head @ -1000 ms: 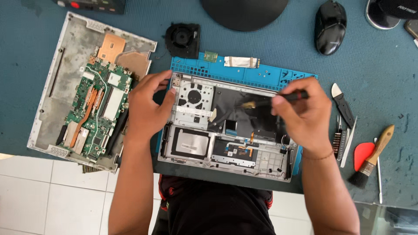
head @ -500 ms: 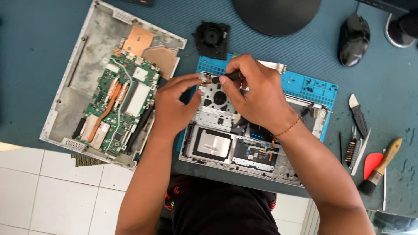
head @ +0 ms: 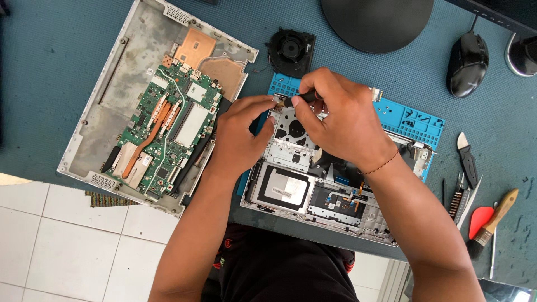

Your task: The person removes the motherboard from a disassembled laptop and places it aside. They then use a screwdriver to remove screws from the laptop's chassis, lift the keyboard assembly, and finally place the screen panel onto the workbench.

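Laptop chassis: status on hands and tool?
Right hand gripping dark screwdriver, tip at laptop chassis top edge. Left hand pinching beside the tip. Blue mat underneath; nothing obstructing.

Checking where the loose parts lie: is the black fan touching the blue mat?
Cannot tell. In the head view the fan sits right at the mat's top left corner, with no plain gap or overlap.

Tool tip (head: 278, 102) hidden between fingertips.

opened laptop base (head: 313, 190) on mat (head: 414, 120), circuit board tray (head: 112, 100) left, fan (head: 291, 50) apparently behind.
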